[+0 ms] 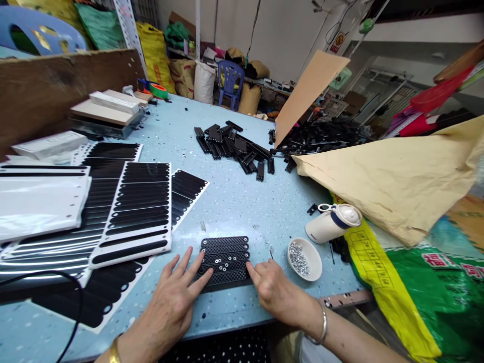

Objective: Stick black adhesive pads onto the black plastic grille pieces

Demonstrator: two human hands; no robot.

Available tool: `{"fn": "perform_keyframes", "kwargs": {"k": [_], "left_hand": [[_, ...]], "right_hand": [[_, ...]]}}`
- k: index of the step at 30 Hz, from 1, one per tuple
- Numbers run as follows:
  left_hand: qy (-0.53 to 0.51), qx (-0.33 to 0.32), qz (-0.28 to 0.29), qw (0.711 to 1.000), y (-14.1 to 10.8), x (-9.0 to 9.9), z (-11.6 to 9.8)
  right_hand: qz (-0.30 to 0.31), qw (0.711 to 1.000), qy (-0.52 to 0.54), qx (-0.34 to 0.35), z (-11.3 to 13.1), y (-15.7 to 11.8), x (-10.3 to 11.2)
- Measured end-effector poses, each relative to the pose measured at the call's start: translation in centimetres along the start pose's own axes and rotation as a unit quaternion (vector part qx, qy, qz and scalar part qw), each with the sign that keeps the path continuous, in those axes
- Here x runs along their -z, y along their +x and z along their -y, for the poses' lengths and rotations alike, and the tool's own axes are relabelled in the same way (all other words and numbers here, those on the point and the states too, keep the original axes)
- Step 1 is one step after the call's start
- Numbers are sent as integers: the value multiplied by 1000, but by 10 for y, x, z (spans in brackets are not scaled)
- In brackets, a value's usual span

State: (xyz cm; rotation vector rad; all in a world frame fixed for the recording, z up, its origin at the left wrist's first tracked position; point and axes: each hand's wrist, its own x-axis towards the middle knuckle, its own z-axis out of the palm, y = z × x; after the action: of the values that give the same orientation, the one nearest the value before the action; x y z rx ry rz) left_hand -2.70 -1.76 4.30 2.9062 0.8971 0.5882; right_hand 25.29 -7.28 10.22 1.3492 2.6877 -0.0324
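Note:
A black textured plate (225, 276) made of parallel strips lies near the table's front edge. Small silver rings (223, 267) rest on its middle, and others sit at the strip ends. My left hand (179, 290) has its fingers spread, with fingertips on the plate's left end. At the right end, my right hand (273, 286) is curled, its index fingertip touching the plate's edge; something thin sticks up beside its fingers, too small to make out. A white bowl (317, 264) of small silver pieces (298, 259) stands right of my right hand.
Sheets of black strips (138, 212) cover the table's left side. Black plastic parts (234, 146) are heaped at the back centre. A white bottle (328, 225) lies behind the bowl. Brown paper (397, 171) and a green-yellow sack (427, 297) are on the right. A cable (81, 302) curves at lower left.

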Motion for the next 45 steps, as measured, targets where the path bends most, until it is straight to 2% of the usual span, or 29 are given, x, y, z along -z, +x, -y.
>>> {"fn": "perform_keyframes", "kwargs": {"k": [7,10,13,16,18,20,23,26,32,37,45], "left_hand": [[-12,16,-2,1000,0,1,-4],[-14,16,-2,1000,0,1,-4],[-10,10,-6,1000,1,1,-4],[-8,7,-14,1000,2,3,-5],[-12,14,-14,1000,2,3,-6],[-15,16,-10,1000,2,3,-7],[-8,4,-15,1000,2,2,-6],[0,0,-25,1000,2,1,-5],[-2,7,-24,1000,2,1,-6],[8,9,-25,1000,2,2,-5],[0,22,-16,1000,3,2,-5]], "right_hand": [[17,991,-96,90,-9,1,22],[26,988,-97,118,-13,2,23],[0,997,-20,77,-14,1,11],[-76,995,57,-10,-11,-3,-10],[-101,992,63,-35,-5,-5,-18],[-77,996,33,-17,2,-6,-19],[-24,998,-43,28,9,-5,-8],[-20,998,-59,34,8,-2,0],[-105,988,102,-49,-7,4,-16],[-165,970,153,-94,-6,13,-26],[-234,900,321,-179,-7,22,-37]]}}
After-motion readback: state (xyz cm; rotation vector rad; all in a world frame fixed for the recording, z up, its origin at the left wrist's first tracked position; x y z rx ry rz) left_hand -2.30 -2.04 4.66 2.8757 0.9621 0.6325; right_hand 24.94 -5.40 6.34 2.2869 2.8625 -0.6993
